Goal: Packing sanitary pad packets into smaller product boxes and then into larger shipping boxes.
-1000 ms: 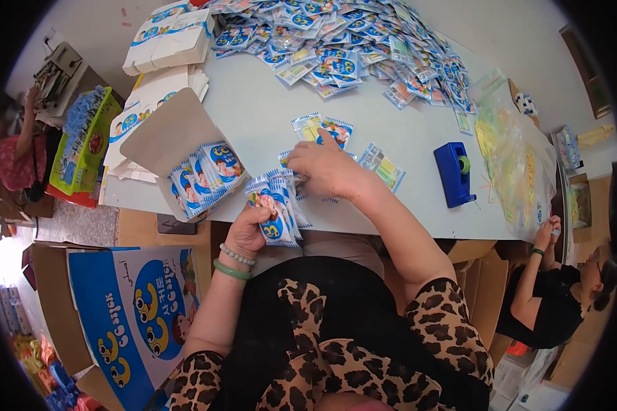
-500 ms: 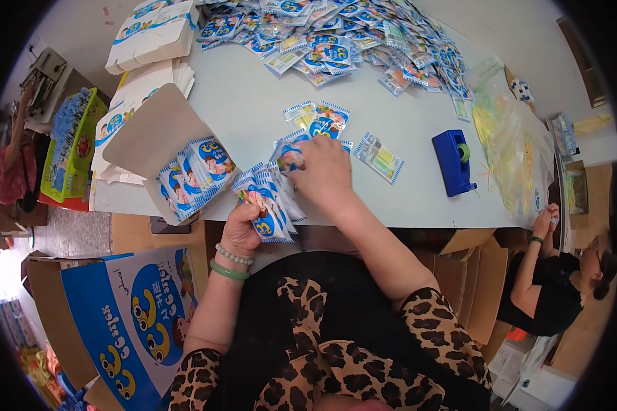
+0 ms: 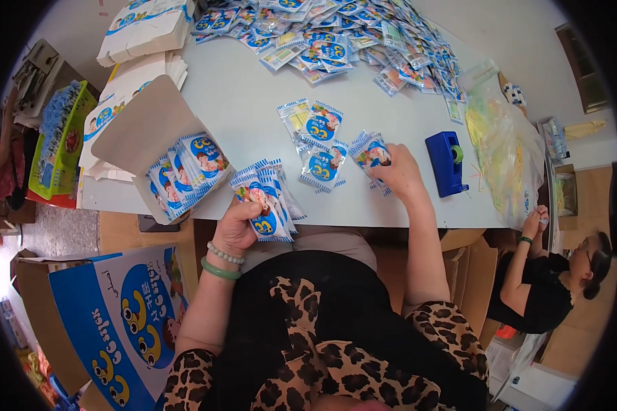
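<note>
Fanned upright in my left hand [image 3: 240, 222] is a stack of small blue and white candy packets [image 3: 267, 198], thumb pressed across the front one. My right hand [image 3: 403, 175] pinches the edge of a single candy packet [image 3: 370, 151], printed side up, low over the table. Between my hands lie several loose packets [image 3: 324, 164], partly overlapping. Just left of the stack, an open white carton [image 3: 144, 123] leans with its flap up, a row of similar packets [image 3: 199, 164] inside it.
A large packet heap [image 3: 329, 44] covers the far table. Flat cartons [image 3: 144, 31] are piled far left. At right stand a blue tape dispenser [image 3: 447, 164] and a clear plastic bag [image 3: 507, 157]. Another person [image 3: 545, 274] works at right; a big cardboard box [image 3: 110, 322] stands lower left.
My right hand has moved right from the middle packets to the one at right and now grips a packet there. The left hand still holds its stack.
</note>
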{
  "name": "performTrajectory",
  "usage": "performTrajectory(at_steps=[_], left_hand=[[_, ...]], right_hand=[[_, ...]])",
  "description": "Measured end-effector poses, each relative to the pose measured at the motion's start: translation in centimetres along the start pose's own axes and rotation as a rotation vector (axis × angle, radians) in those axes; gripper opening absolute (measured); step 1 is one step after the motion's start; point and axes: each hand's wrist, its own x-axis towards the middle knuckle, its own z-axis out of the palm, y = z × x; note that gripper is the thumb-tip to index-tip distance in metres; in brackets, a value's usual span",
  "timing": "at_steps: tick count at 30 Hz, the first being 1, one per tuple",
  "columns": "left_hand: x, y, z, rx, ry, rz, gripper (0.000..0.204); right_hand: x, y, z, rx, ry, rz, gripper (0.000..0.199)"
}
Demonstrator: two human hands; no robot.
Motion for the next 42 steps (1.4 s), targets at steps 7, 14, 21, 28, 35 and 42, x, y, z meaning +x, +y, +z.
performTrajectory(at_steps=[7,14,21,28,35,42], left_hand=[[0.1,0.0,1.9,0.013,0.121,0.051,0.044],[1.5,-0.9,6.1,0.262,0.350,0.124,0.033],[3.5,-2.5,7.3,0.503,0.498,0.344,0.029],[1.0,-0.7,9.7,0.338,0.363,0.234,0.041],[-1.3,3.1,12.6,0.561,0.410,0.318,0.043],[-5.1,12.4,13.1,0.591,0.603,0.510,0.039]], right_hand=[[0.0,0.3,-0.2,-0.343,0.061,-0.091,0.059],[-1.2,1.9,-1.2,0.499,-0.102,0.025,0.053],[-4.8,-5.8,6.6,1.119,-0.495,0.030,0.046],[-5.7,-7.1,7.8,1.075,-0.507,-0.028,0.052],[-6.3,-10.0,8.7,0.652,-0.462,-0.516,0.070],[-1.2,-15.5,9.7,0.186,-0.261,-0.924,0.033]])
